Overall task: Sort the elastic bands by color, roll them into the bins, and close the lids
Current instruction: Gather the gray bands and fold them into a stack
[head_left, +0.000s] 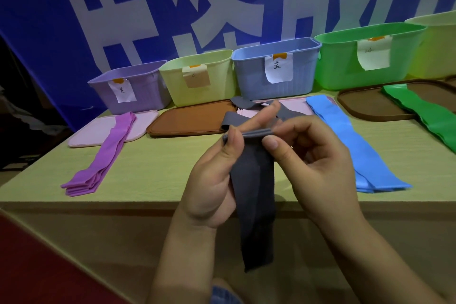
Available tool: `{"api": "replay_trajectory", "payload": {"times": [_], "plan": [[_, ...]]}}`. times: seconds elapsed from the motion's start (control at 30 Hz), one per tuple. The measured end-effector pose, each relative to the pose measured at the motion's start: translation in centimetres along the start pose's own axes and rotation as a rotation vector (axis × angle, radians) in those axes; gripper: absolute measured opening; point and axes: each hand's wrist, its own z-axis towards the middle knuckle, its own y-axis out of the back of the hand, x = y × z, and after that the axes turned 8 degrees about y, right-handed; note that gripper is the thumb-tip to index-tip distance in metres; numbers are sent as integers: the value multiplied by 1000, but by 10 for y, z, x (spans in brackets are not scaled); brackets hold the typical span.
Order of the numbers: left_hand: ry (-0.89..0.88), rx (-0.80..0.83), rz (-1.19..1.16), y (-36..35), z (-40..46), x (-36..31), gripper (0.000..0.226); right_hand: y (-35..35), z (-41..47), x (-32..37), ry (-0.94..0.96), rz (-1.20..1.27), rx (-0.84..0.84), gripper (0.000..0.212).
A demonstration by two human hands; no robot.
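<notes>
Both hands hold a grey elastic band [254, 195] above the table's front edge. My left hand [212, 175] and my right hand [313, 155] pinch its folded top end, and the rest hangs down past the edge. More grey bands [237, 116] lie behind my fingers. A stack of purple bands [103, 158] lies at the left, blue bands [355, 143] at the right, green bands [424, 116] at the far right. Open bins stand in a row at the back: purple [130, 89], pale yellow [199, 79], blue [276, 69], green [367, 54].
Lids lie flat in front of the bins: a pink lid [96, 131], a brown lid [190, 118], another pink lid [296, 106] and a dark brown lid [365, 103]. Another pale yellow bin [439, 47] stands at the far right. A blue banner hangs behind the table.
</notes>
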Motion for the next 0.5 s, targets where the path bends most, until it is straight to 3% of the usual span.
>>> {"api": "replay_trajectory", "payload": {"times": [0.33, 0.43, 0.5], "plan": [[-71, -29, 42, -10, -1, 0, 33, -2, 1, -2, 137, -109, -35, 10], [-87, -88, 121, -9, 2, -6, 34, -4, -2, -11, 22, -5, 14, 16], [-88, -105, 170, -6, 3, -15, 35, -2, -5, -17, -154, 91, 148, 29]]}}
